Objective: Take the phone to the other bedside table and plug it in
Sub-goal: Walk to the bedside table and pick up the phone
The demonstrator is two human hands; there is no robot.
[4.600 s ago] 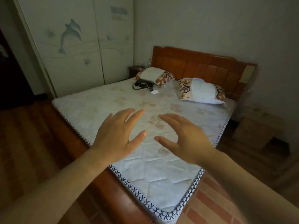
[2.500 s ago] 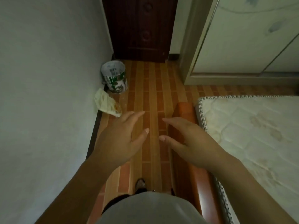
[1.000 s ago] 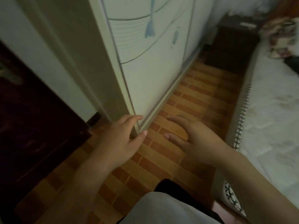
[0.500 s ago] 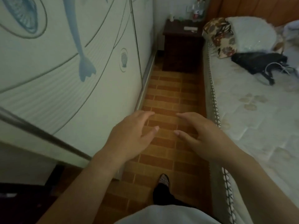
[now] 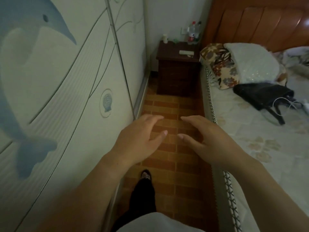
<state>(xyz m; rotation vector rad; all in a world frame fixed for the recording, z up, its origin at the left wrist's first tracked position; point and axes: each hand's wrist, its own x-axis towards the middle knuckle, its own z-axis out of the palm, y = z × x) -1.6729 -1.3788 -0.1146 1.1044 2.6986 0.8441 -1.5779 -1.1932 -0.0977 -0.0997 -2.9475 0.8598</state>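
A dark wooden bedside table (image 5: 177,76) stands at the far end of a narrow aisle, against the wall beside the headboard. A small flat pale object (image 5: 186,52), possibly the phone, lies on its top near the right edge. My left hand (image 5: 142,139) and my right hand (image 5: 207,139) hover side by side over the aisle floor, both empty with fingers spread, well short of the table. A white cable (image 5: 284,102) lies on the mattress beside a black bag (image 5: 262,94).
A wardrobe with dolphin doors (image 5: 58,81) lines the aisle's left side; the bed's mattress (image 5: 259,139) lines the right. Bottles (image 5: 192,33) and a small white cup (image 5: 165,38) stand at the table's back. A wall socket (image 5: 183,31) sits behind them. Pillows (image 5: 237,64) rest against the headboard.
I have walked from the foot of the bed around its corner into the aisle beside the wardrobe. The bedside table is nearer now. Both hands stay empty and held out.
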